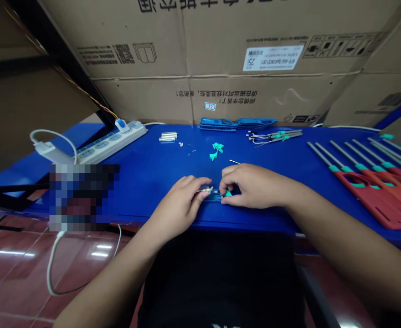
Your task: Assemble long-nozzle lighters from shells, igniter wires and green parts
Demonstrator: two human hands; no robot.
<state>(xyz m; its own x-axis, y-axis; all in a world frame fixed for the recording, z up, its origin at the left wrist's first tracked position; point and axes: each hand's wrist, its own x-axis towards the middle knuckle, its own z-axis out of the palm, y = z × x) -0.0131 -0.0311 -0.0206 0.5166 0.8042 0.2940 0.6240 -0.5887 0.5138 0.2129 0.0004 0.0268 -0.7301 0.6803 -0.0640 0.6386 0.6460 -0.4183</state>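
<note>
At lower centre of the frame, on the blue desk (142, 182): left hand (178, 205), grip closed on a small metal cylinder (204, 189); right hand (251, 187), grip pinching a green plastic piece (228, 193).

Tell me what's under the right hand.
The right hand grips a small teal plastic piece above the blue tabletop. The hand covers most of that piece, so the piece's full shape and anything directly beneath the hand cannot be seen.

Beyond the hands (178, 205) (258, 186), blue bench (152, 168) gives passage; red lighter bodies (374, 200) block rightward, the power strip (101, 150) leftward.
</note>
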